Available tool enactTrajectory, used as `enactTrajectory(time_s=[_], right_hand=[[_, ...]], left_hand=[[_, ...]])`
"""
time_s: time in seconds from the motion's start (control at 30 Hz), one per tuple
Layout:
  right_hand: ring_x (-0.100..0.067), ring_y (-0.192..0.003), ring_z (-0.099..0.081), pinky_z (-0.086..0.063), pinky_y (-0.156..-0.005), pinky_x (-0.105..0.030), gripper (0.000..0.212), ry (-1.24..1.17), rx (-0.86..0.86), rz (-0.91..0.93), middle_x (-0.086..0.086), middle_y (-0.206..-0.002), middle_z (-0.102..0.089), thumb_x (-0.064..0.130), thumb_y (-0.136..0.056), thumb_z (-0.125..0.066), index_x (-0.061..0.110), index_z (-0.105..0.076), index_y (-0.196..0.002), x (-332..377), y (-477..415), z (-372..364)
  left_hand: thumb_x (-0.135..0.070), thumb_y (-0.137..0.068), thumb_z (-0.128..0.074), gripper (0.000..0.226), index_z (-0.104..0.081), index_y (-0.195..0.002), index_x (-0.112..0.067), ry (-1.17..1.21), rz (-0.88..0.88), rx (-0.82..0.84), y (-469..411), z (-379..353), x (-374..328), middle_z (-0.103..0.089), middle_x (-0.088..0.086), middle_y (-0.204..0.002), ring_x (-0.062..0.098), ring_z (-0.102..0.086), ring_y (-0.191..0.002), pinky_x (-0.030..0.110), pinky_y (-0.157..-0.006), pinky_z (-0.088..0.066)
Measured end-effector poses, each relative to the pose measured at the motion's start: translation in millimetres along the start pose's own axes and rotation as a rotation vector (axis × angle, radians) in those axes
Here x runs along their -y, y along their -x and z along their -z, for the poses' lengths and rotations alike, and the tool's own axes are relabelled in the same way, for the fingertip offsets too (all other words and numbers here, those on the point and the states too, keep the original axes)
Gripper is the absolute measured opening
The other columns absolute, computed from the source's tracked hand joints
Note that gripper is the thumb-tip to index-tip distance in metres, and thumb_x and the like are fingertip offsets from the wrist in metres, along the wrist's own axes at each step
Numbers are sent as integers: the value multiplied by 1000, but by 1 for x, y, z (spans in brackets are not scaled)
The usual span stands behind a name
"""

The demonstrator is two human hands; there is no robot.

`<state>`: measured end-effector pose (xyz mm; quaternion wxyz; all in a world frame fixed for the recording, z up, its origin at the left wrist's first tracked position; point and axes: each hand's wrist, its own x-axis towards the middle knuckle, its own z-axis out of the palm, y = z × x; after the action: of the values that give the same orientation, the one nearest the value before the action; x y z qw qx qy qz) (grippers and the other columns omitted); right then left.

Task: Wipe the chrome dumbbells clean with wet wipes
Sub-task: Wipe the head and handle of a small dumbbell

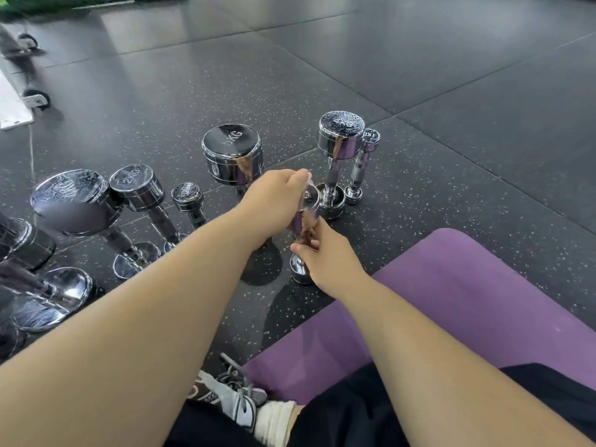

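A small chrome dumbbell stands upright on the black rubber floor in the middle of the view. My right hand grips its handle low down. My left hand holds a wet wipe against the dumbbell's top head; only a small white edge of the wipe shows past my fingers. Other chrome dumbbells stand upright around it: a 5KG one just behind my left hand, a mid-sized one and a thin one to the right.
Several more chrome dumbbells stand and lie at the left. A purple mat lies at the right under my legs. My shoe is at the bottom. A wheeled frame stands at the far left.
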<state>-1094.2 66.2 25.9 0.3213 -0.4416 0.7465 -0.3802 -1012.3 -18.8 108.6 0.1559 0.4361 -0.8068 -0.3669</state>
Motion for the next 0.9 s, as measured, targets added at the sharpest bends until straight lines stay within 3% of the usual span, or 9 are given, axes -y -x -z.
enactTrajectory(time_s=[0.07,0.13,0.23,0.37,0.47,0.57,0.63,0.77,0.9], right_hand=[[-16,-99,-65,-50,-87,-31,18,-18,-29,-2,7,-100,-67,19,-93,-61,27,-55,-107,-2,0,2],[-8,-80,-62,-45,-68,-15,19,-11,-52,-9,11,-84,-62,18,-94,-56,33,-48,-87,-3,0,6],[-6,-62,-50,-34,-51,-13,24,2,-57,-17,11,-71,-56,17,-93,-52,33,-43,-78,1,4,9],[-19,-93,-65,-48,-79,-30,14,21,-3,-7,0,-96,-69,16,-93,-58,23,-55,-105,4,4,2],[-20,-98,-65,-49,-89,-35,25,65,5,32,1,-102,-69,19,-93,-60,25,-54,-116,5,1,0],[-17,-101,-64,-49,-93,-34,22,17,-2,26,5,-104,-69,19,-93,-62,27,-55,-112,2,-1,0],[-14,-102,-64,-49,-95,-35,24,-6,-16,-12,8,-103,-68,20,-92,-63,29,-55,-113,-1,-2,1],[-13,-96,-64,-50,-88,-31,21,-18,-43,-62,9,-103,-68,26,-93,-63,26,-57,-113,-3,4,8],[-11,-67,-56,-46,-65,-23,15,-72,-95,-123,12,-75,-63,37,-94,-59,25,-66,-100,6,15,27]], left_hand=[[-24,-106,-33,35,-61,-125,-14,-73,-181,-56,11,-7,5,-64,1,-116,22,-54,-109,26,-84,-37],[-18,-103,-33,39,-59,-130,-5,-218,-424,-140,19,-21,6,-60,7,-131,26,-51,-123,28,-101,-35],[-41,-97,-16,56,-59,-116,-12,-408,-311,-14,10,-22,-8,-63,8,-115,33,-55,-113,45,-90,-49],[-33,-106,-24,37,-34,-71,-26,-436,-155,-19,-3,-14,-13,-47,7,-85,35,-52,-91,43,-78,-46],[-24,-105,-29,31,-50,-88,-9,-253,-87,-19,-6,-5,-13,-58,10,-89,33,-57,-90,40,-77,-48],[-32,-104,-34,37,-66,-101,-15,120,57,-22,-3,-3,-2,-62,1,-81,18,-58,-75,30,-71,-47],[-44,-99,-37,39,-69,-109,-24,396,149,-81,1,-12,8,-70,-4,-97,14,-63,-90,32,-89,-49],[-50,-89,-40,32,-64,-88,-29,753,321,-25,19,-27,8,-72,-5,-105,24,-64,-104,41,-102,-43],[6,-82,-31,30,-59,-92,2,1098,325,61,35,-21,-5,-64,12,-76,30,-59,-76,36,-78,-51]])
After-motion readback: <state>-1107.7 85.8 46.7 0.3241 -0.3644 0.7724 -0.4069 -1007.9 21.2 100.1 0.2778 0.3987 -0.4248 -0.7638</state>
